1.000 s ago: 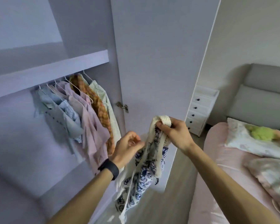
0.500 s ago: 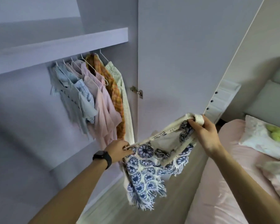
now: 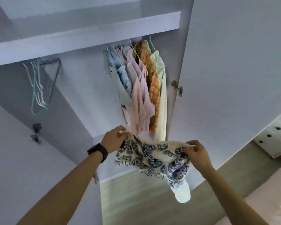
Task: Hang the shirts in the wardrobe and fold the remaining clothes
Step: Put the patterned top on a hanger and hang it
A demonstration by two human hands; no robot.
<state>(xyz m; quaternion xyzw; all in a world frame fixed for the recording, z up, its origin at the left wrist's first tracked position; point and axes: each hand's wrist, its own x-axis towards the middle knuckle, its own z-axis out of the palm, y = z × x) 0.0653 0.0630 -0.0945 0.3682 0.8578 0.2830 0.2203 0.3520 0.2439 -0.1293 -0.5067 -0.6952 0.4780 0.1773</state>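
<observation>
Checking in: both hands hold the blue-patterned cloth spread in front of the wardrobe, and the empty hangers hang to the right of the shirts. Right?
Not quite. The head view shows the empty hangers hanging to the left of the shirts, not the right. The rest stands: the left hand and right hand hold the blue-patterned cloth spread in front of the wardrobe.

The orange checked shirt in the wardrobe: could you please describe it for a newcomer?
Inside the open lilac wardrobe, under its shelf, shirts hang beside the right door. The orange checked shirt is second from the right, between a pale pink shirt and a pale green shirt; it alone is orange.
</observation>
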